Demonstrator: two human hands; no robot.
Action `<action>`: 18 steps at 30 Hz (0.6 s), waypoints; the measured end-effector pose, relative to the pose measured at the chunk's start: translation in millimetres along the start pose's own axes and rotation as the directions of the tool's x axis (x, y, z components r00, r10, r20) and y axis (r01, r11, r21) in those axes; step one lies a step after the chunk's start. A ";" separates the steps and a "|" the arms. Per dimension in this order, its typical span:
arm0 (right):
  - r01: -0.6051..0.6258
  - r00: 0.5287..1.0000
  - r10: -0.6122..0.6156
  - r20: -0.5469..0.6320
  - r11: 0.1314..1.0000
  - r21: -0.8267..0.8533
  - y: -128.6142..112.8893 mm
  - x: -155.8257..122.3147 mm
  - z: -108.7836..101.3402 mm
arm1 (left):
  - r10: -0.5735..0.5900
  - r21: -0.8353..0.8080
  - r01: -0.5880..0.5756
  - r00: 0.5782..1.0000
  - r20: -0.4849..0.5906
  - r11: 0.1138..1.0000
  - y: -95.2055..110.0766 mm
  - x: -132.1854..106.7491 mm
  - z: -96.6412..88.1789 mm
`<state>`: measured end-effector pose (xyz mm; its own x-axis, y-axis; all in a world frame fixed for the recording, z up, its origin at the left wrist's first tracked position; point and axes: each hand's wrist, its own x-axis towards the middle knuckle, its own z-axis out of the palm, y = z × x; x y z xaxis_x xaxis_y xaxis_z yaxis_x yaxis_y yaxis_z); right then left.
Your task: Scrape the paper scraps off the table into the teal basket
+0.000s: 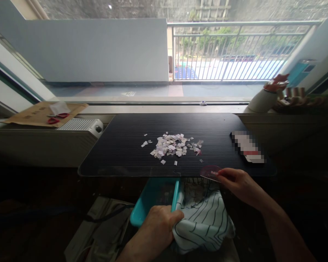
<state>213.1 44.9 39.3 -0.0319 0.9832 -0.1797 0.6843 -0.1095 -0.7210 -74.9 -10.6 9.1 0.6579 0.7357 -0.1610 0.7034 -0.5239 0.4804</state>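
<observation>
My left hand [161, 223] is closed around the near end of a teal plastic basin's rim [176, 194], with its thumb against a white cloth with dark stripes [202, 218]. Small scraps lie in a hollow of the cloth, and darker bits show dimly in the basin. At the table's front edge, my right hand [239, 183] pinches a thin, see-through pinkish disc [210, 172] with a few pale scraps at its middle. Beyond it, a loose heap of small white and pale pink paper scraps [171, 145] is spread over the dark ribbed table [120, 145].
A phone-like item [247, 147], partly blurred out, lies at the table's right. Red-handled scissors [56, 118] rest on brown paper [30, 113] at the left, beside a white radiator [82, 125]. A white vase-like object [262, 100] stands on the right sill.
</observation>
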 end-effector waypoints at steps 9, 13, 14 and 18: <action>0.146 0.961 -0.177 -0.213 0.977 -0.156 14.9 13.6 11.1 | 0.098 0.088 -0.104 0.993 0.069 0.991 17.7 23.1 -5.2; 0.204 0.974 -0.210 -0.083 0.976 -0.069 10.8 6.5 17.7 | 0.131 0.136 -0.143 0.987 0.093 0.980 24.8 35.0 -7.5; 0.207 0.973 -0.213 -0.091 0.976 -0.068 10.0 5.3 17.9 | 0.135 0.142 -0.148 0.986 0.100 0.979 25.8 37.4 -7.5; 0.188 0.971 -0.202 -0.128 0.975 -0.115 8.2 -0.4 18.6 | 0.154 0.123 -0.169 0.981 0.117 0.978 28.7 44.2 -6.5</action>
<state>205.2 41.0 20.9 -0.0758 0.9955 0.0572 0.7453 0.0947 -0.6599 -27.4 9.7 21.3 0.7855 0.5907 -0.1846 0.6101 -0.6891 0.3910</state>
